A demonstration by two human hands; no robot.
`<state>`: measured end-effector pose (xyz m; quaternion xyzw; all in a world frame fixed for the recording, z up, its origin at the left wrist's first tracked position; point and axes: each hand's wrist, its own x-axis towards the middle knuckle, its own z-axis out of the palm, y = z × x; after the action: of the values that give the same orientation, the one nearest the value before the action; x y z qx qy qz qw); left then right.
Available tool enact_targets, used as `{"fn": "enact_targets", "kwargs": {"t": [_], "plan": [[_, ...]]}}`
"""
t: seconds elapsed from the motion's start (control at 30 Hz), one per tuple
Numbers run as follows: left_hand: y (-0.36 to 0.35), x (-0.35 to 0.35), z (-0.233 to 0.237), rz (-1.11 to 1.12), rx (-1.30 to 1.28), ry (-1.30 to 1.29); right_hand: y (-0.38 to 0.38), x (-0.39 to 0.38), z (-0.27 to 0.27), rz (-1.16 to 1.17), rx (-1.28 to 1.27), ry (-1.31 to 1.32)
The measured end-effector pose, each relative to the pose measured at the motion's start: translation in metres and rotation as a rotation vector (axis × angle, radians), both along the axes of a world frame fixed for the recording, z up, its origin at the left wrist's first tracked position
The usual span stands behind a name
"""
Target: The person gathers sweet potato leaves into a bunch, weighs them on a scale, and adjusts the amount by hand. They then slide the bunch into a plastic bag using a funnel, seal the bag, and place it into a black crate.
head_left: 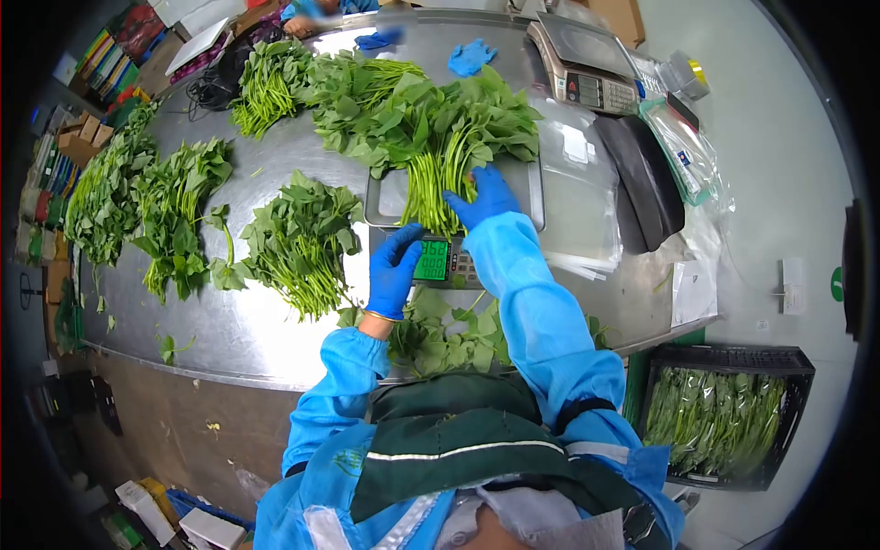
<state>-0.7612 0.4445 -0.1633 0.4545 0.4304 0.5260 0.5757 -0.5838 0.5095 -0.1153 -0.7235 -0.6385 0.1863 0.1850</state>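
Note:
A large bunch of leafy green vegetables lies on the metal tray of a digital scale, stems toward me. My right hand, in a blue glove, grips the right side of its stems, the thumb across them. Just below the stem ends, my left hand, also gloved, is beside the scale's lit green display. Its fingers are bent, thumb apart, and nothing shows in them. Loose leaves lie between the scale and my body.
More bunches of greens lie on the steel table at the left and back. Clear plastic bags, a black case and another scale are at right. A black crate holds bagged greens. Another person's hand shows at the far edge.

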Motion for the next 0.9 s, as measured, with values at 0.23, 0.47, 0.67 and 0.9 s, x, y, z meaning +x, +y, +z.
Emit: {"fn": "enact_targets", "kwargs": {"t": [0.23, 0.47, 0.67, 0.9], "plan": [[-0.019, -0.013, -0.008, -0.030, -0.080, -0.003, 0.004, 0.026, -0.046, -0.230, 0.089, 0.517], [-0.051, -0.022, -0.035, -0.047, -0.201, 0.003, -0.002, 0.033, -0.045, -0.331, 0.283, 0.867], [-0.071, -0.020, -0.037, -0.064, -0.268, 0.001, -0.031, 0.020, 0.008, -0.431, 0.457, 1.173], [-0.049, -0.008, 0.023, -0.113, -0.143, -0.157, -0.088, -0.042, -0.006, -0.068, 0.216, 1.043]]}}
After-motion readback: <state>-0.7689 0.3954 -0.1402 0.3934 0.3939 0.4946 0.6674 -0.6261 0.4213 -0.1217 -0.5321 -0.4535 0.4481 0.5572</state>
